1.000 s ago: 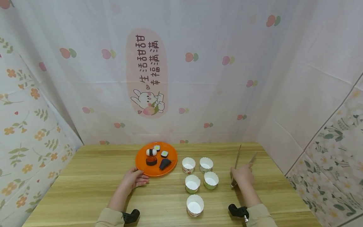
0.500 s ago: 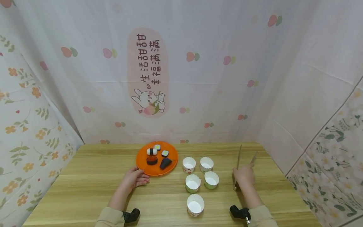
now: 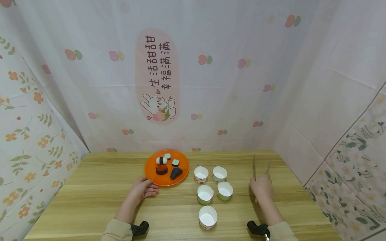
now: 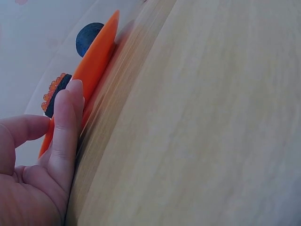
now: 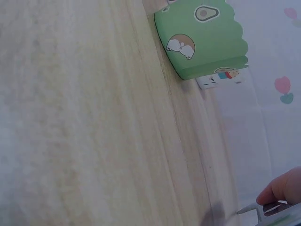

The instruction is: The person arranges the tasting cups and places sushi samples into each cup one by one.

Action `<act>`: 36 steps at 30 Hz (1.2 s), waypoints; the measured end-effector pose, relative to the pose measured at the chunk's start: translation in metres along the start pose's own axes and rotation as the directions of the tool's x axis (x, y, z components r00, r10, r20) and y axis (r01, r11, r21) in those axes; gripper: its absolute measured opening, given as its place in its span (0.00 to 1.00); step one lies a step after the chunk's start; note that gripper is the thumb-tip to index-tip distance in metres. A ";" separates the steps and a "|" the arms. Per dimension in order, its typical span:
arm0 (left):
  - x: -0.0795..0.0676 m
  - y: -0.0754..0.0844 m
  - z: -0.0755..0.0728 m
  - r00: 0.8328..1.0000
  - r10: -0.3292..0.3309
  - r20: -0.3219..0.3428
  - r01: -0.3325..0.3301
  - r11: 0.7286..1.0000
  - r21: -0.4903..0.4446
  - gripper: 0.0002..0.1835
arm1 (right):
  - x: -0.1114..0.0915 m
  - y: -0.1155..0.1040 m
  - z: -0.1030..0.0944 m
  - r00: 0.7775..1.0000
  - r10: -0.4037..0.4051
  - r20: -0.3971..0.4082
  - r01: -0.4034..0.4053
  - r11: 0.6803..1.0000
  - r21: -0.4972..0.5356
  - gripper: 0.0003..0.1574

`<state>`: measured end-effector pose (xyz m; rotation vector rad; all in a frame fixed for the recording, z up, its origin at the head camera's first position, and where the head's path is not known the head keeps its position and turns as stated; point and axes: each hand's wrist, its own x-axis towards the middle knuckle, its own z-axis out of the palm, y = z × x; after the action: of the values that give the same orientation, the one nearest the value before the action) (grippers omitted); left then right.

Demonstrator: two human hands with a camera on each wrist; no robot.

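In the head view my left hand pinches the near-left rim of an orange plate. Its thumb lies on the rim and the fingers are beneath, as the left wrist view shows. On the plate sit a roe sushi, a white sushi with a dark band, two small rolls and a dark cone-shaped hand roll. At the right, my right hand grips metal tongs, their two arms spread apart and pointing away from me. Only the thumb side of that hand shows in the right wrist view.
Several white-lined paper cups stand between the hands: two at the back, a green cup and another green cup in the middle, and a front cup. A patterned curtain hangs behind the wooden table.
My right hand has shifted slightly right with the tongs, whose angle has turned a little. The left hand and plate stay in place.
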<state>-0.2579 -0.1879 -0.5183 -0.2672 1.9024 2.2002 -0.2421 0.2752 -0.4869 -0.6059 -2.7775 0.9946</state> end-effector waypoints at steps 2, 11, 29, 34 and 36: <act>0.000 0.000 0.000 1.000 -0.001 0.000 0.001 1.000 0.002 0.18 | -0.001 0.000 -0.001 1.000 -0.012 0.007 0.012 1.000 -0.009 0.50; 0.002 0.000 0.000 1.000 -0.008 0.001 0.008 1.000 0.004 0.19 | -0.006 -0.006 -0.007 0.996 -0.072 0.060 0.071 0.997 0.016 0.50; -0.002 0.001 0.002 1.000 0.002 -0.010 -0.001 1.000 0.013 0.18 | -0.024 -0.040 -0.021 0.955 -0.273 0.114 0.257 0.957 0.133 0.43; -0.003 0.003 0.001 1.000 -0.005 0.002 0.005 1.000 0.009 0.20 | -0.026 -0.049 -0.022 0.939 -0.320 0.123 0.309 0.945 0.103 0.42; -0.003 0.003 0.001 1.000 -0.005 0.001 0.005 1.000 0.005 0.20 | -0.028 -0.053 -0.022 0.928 -0.353 0.120 0.344 0.934 0.093 0.42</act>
<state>-0.2558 -0.1877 -0.5145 -0.2691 1.9044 2.1912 -0.2286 0.2396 -0.4359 -0.0275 -2.8070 1.0784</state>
